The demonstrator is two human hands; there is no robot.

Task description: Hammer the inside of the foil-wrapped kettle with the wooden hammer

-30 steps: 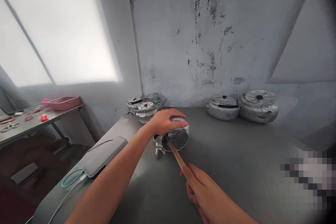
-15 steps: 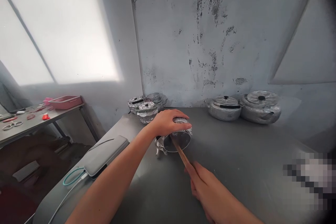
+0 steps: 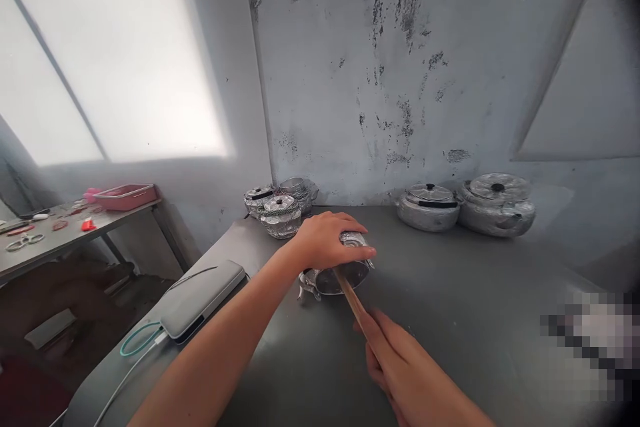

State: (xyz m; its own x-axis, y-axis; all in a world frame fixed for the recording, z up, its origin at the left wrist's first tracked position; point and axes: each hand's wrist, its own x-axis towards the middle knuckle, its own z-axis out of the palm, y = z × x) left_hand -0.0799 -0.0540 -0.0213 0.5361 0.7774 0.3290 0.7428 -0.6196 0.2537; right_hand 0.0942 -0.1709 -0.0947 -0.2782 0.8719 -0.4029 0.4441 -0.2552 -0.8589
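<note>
A small silver metal kettle [image 3: 354,239] lies tipped over on the grey table, its open mouth facing me and downward. Draped over its upper side is my left hand [image 3: 330,240], fingers and thumb curled around it. My right hand [image 3: 393,353] is closed on a wooden stick [image 3: 351,295], whose far end reaches into the kettle's mouth; that tip is hidden inside. At the kettle's left a silver curved part, maybe the spout, touches or nearly touches the table.
Several small silver kettles [image 3: 281,217] stand at the table's back left. Two larger wrapped kettles, one round [image 3: 430,212] and one wider [image 3: 497,213], are at the back right. A grey case [image 3: 205,300] with a cable lies left. A side table holds a pink basket [image 3: 126,199] and scissors [image 3: 25,242].
The kettle has tilted so its mouth points lower and shows less of its inside. My left hand has moved slightly right and down with it; the stick has shifted slightly right.
</note>
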